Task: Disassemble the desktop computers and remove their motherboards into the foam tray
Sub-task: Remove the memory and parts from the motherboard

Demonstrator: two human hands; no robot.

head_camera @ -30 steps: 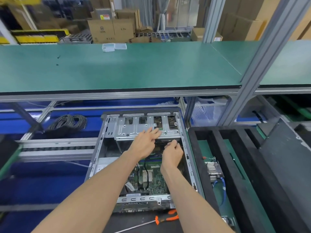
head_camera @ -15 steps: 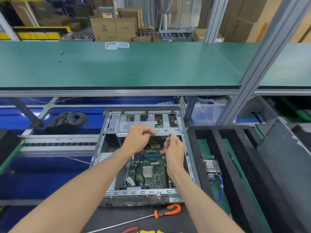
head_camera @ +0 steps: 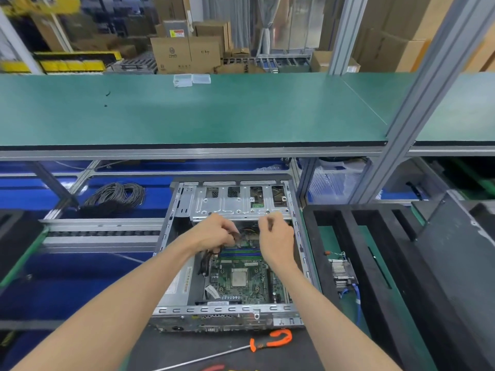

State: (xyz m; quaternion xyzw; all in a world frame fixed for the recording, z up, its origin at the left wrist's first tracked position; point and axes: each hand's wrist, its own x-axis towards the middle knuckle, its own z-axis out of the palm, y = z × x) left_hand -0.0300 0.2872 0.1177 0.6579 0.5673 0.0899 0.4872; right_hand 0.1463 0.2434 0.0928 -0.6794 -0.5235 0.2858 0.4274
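An open silver desktop case (head_camera: 174,223) lies in front of me, with its green motherboard (head_camera: 242,279) still inside. A metal drive cage (head_camera: 235,204) spans the far end of the case. Both hands hover just in front of that cage, above the blue memory slots. My left hand (head_camera: 214,234) is curled round a bundle of dark cables (head_camera: 205,261) that hangs down onto the board. My right hand (head_camera: 276,238) pinches a thin dark cable end between its raised fingertips; it is blurred. The black foam tray (head_camera: 345,231) stands right of the case.
A finned metal part with a blue cable (head_camera: 342,273) lies in the tray's first slot. An orange-handled screwdriver (head_camera: 270,341) lies on the mat before the case. Coiled black cables (head_camera: 115,196) sit at the left. A green shelf (head_camera: 214,116) overhangs the far end.
Both hands have come back from the drive cage and closed, the left round the cable bundle and the right on a thin cable. My view has shifted, so the case's front edge shows higher.
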